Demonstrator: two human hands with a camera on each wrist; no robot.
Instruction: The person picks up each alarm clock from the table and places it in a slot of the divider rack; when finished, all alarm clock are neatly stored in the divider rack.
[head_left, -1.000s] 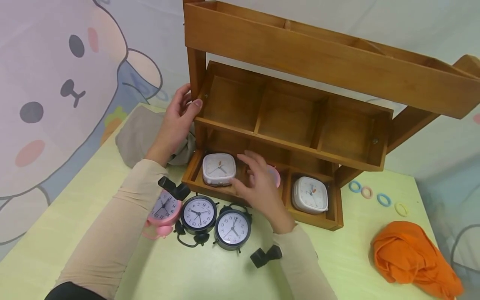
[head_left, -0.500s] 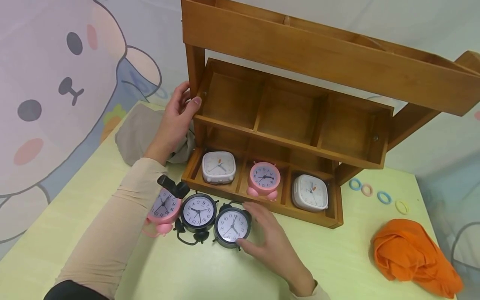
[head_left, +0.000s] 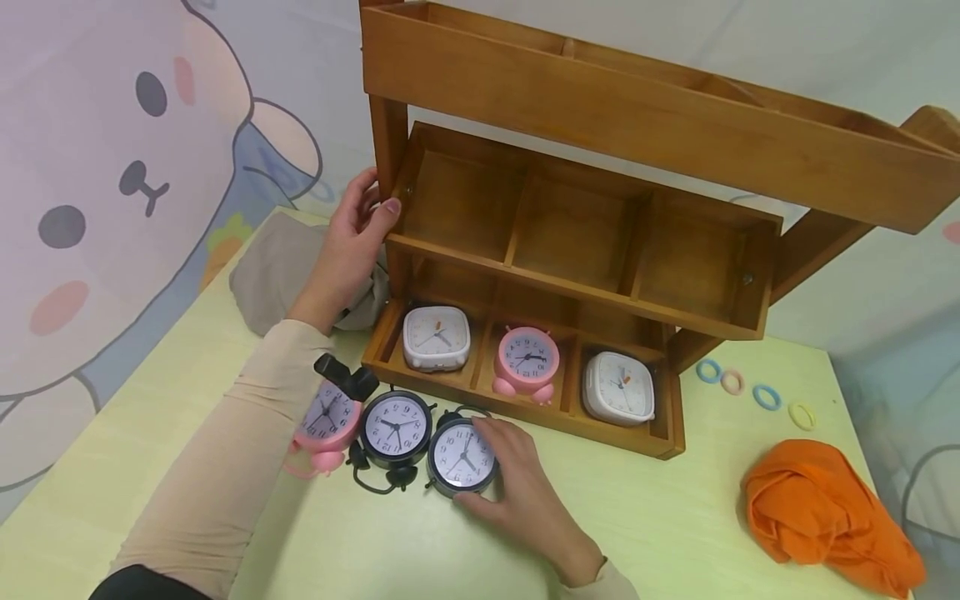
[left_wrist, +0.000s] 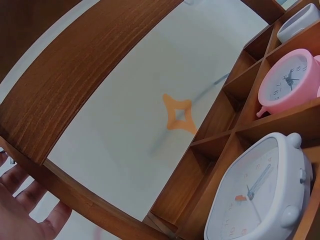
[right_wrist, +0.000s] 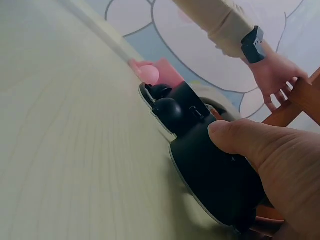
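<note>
Gripping the round black twin-bell alarm clock (head_left: 462,455) lying face-up on the pale green table (head_left: 675,517) at six o'clock of the wooden three-tier shelf rack (head_left: 570,242), the right hand (head_left: 525,492) curls around its rim, apparently to lift it, while the left hand (head_left: 348,242) clasps the rack's nine-o'clock post, seemingly steadying it.

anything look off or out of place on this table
Mostly tidy. The middle tray of the wooden rack tips forward. An orange cloth and a grey cloth lie crumpled. The right hand grips a black alarm clock.
</note>
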